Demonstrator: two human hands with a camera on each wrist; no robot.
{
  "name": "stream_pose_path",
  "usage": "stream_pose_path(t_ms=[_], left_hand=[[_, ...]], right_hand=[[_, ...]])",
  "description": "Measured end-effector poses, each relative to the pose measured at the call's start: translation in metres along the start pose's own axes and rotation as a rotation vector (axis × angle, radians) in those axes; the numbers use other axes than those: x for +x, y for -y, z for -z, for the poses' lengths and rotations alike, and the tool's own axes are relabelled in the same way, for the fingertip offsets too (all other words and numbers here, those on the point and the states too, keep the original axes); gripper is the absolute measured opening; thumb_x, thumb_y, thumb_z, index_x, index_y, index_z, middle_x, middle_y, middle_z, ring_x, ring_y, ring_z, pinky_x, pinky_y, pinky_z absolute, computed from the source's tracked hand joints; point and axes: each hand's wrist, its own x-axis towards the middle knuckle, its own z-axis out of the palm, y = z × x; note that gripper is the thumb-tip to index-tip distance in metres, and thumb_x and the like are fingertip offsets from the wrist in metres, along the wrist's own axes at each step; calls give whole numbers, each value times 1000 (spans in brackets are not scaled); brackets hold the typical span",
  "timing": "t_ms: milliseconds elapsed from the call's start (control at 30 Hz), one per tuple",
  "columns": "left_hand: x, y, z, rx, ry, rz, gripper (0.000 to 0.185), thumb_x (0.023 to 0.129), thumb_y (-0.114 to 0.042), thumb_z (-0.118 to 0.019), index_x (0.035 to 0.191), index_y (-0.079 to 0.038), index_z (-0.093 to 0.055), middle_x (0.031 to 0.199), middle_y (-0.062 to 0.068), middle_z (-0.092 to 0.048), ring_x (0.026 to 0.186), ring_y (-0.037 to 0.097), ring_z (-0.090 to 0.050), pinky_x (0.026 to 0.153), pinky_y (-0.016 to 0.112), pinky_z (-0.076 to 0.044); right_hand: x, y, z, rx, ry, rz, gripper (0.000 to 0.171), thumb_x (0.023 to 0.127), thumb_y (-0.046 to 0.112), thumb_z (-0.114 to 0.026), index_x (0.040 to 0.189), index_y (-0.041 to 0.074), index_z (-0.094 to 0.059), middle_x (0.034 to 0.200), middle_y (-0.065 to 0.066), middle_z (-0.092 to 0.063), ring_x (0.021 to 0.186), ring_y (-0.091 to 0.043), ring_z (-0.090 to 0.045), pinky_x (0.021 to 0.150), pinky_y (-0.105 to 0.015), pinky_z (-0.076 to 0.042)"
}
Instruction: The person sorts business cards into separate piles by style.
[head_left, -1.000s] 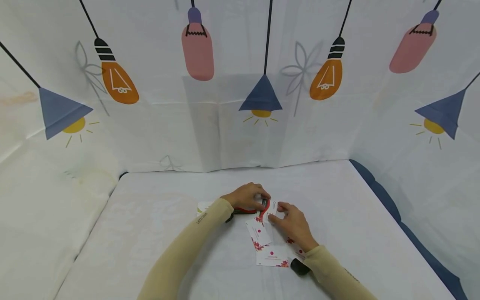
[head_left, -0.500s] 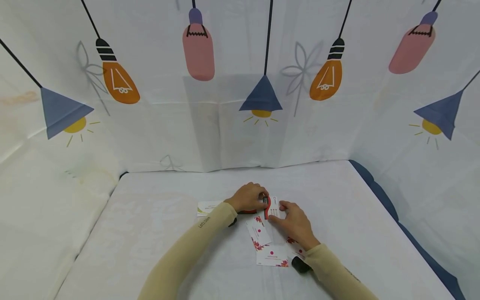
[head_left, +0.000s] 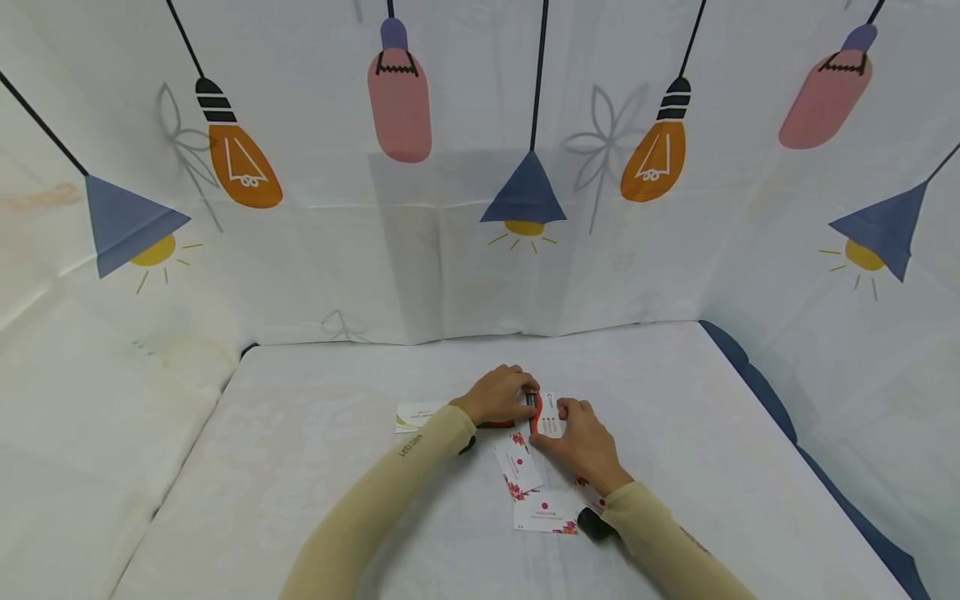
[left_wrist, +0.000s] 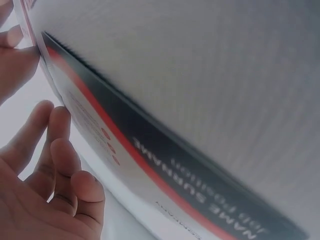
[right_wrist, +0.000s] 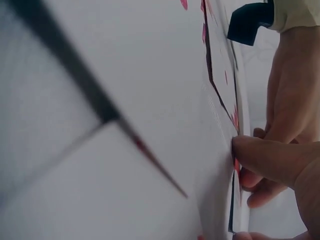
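Note:
In the head view, a white business card (head_left: 550,417) with a red curve and black end lies between both hands. My left hand (head_left: 498,396) pinches its left end with thumb and fingertips. At its lower and right edges, my right hand (head_left: 588,442) holds the card between thumb and index finger. Below it lie several white cards with red floral corners (head_left: 517,463). A black-and-red business card (left_wrist: 120,135) fills much of the left wrist view, close to the camera. The right wrist view shows my right thumb (right_wrist: 270,157) against a card edge, with the left hand beyond.
Another white card (head_left: 417,413) with a green-yellow corner sits left of the left hand, partly under the sleeve. A white cloth covers the table (head_left: 315,500). Behind it hangs a white curtain (head_left: 487,283) printed with lamps and bulbs.
The red-curved card has shifted slightly right and turned straighter. My left hand has moved a little right with it. My right thumb has slid left along the card's lower edge.

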Motion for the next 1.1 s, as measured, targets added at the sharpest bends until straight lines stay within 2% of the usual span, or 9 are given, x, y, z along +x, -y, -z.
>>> stream_pose_path(t_ms=[400, 600, 800, 933, 1100], left_hand=[[-10, 1, 2, -18, 22, 18, 42, 91, -40, -74, 127, -19, -69, 112, -6, -63, 101, 11, -54, 92, 28, -45], [-15, 0, 3, -45, 46, 24, 43, 89, -37, -77, 127, -18, -69, 104, -8, -62, 96, 9, -52, 88, 26, -44], [-13, -4, 3, -105, 88, -16, 43, 87, -34, -79, 125, -16, -69, 98, -10, -63, 92, 9, -52, 83, 24, -44], [-9, -1, 5, -89, 73, -49, 43, 89, -30, -77, 128, -16, -68, 103, -9, -64, 97, 10, -53, 87, 24, -44], [4, 3, 8, -75, 63, -63, 43, 91, -24, -75, 132, -20, -67, 115, -7, -64, 106, 12, -53, 95, 27, -44]], right_hand=[[7, -11, 8, -21, 20, 64, 78, 81, 40, -83, 141, 2, -51, 116, -7, -63, 100, -24, -59, 89, -46, -50], [12, -25, 20, 39, 82, 108, 70, 82, 30, -84, 141, 8, -54, 117, -1, -63, 92, -19, -54, 80, -39, -46], [17, -41, 30, 52, 88, 142, 64, 82, 23, -82, 139, 10, -56, 117, 0, -63, 90, -20, -51, 76, -35, -42], [16, -44, 31, 17, 68, 170, 65, 83, 31, -83, 138, 7, -58, 117, -5, -62, 89, -20, -53, 76, -37, -45], [12, -42, 30, -55, 13, 137, 70, 80, 45, -84, 132, 4, -61, 116, -9, -63, 100, -26, -59, 89, -48, -50]])
